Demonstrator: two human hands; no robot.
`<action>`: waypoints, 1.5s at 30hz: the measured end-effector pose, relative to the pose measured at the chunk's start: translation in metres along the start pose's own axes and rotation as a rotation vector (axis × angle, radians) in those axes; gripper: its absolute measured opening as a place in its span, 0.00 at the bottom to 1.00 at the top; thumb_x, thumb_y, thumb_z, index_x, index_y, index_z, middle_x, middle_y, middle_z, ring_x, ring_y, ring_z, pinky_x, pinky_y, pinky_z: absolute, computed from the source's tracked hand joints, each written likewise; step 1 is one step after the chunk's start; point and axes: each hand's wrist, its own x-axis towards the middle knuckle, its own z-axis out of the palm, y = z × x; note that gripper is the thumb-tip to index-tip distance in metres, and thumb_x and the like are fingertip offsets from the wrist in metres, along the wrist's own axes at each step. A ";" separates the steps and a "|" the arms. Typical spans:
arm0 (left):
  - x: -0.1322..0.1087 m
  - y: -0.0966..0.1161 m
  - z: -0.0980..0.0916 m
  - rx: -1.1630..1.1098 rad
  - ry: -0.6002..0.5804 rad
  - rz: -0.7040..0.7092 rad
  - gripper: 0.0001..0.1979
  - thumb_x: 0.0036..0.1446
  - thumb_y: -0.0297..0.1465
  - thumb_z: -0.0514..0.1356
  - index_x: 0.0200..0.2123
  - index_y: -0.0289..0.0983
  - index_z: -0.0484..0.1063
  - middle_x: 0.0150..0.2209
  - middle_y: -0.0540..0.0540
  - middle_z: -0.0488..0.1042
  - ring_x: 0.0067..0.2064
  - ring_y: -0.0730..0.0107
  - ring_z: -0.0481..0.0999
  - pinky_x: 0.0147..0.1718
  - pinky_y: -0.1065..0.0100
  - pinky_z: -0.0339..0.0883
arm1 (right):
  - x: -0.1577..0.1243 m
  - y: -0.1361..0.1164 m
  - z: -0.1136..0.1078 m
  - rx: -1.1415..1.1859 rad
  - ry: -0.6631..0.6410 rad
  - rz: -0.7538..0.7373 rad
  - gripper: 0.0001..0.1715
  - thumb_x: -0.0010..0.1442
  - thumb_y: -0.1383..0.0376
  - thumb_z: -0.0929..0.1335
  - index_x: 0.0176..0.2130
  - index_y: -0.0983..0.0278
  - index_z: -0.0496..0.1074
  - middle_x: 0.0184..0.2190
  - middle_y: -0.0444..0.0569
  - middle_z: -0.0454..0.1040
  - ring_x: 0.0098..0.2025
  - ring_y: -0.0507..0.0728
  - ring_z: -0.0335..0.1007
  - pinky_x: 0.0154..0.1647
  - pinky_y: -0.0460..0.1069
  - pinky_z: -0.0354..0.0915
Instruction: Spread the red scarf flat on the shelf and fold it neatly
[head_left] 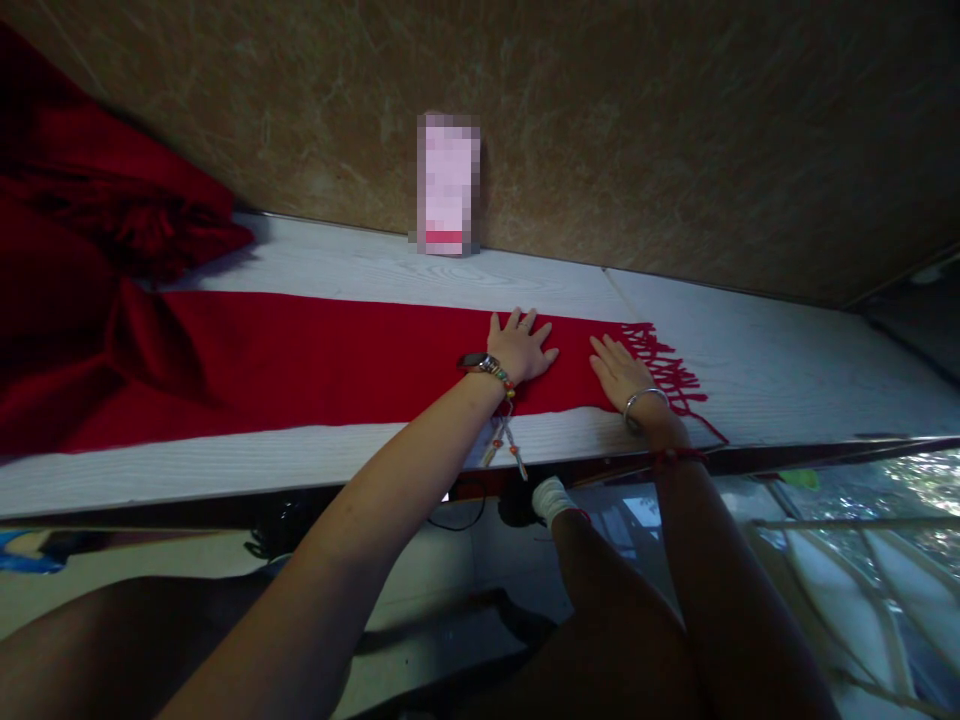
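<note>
A long red scarf point(300, 360) lies flat along a white wood-grain table point(787, 350), its fringe point(667, 370) at the right end. My left hand point(521, 345) presses flat on the scarf, fingers spread, with a watch and bead bracelet on the wrist. Just to its right, my right hand point(619, 370) also lies flat on the scarf beside the fringe, a silver bangle on the wrist. Neither hand grips anything.
A heap of more red fabric point(97, 200) sits at the table's left end. A pink, blurred upright object point(448, 185) leans against the brown wall point(675, 130) behind the table. My legs and a white sock point(551, 497) show below the table edge.
</note>
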 end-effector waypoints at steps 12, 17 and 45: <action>0.001 -0.029 -0.009 -0.009 0.240 -0.427 0.28 0.61 0.35 0.42 0.64 0.41 0.49 0.68 0.47 0.42 0.67 0.54 0.34 0.61 0.45 0.27 | 0.002 0.007 0.000 0.015 -0.037 0.000 0.30 0.63 0.55 0.52 0.61 0.57 0.59 0.63 0.52 0.58 0.63 0.64 0.53 0.57 0.67 0.55; -0.002 -0.005 -0.005 -0.023 0.189 -0.295 0.30 0.61 0.38 0.43 0.65 0.36 0.47 0.68 0.43 0.38 0.67 0.53 0.35 0.61 0.45 0.33 | 0.008 -0.005 -0.017 0.028 -0.036 0.053 0.31 0.62 0.55 0.54 0.62 0.60 0.57 0.63 0.56 0.55 0.64 0.68 0.48 0.57 0.73 0.49; 0.000 -0.012 0.000 -0.087 0.065 -0.347 0.30 0.62 0.42 0.39 0.66 0.41 0.44 0.68 0.46 0.38 0.67 0.51 0.34 0.60 0.41 0.33 | 0.029 -0.016 -0.011 -0.052 0.034 0.069 0.31 0.63 0.57 0.52 0.63 0.62 0.55 0.65 0.56 0.50 0.65 0.69 0.44 0.58 0.69 0.52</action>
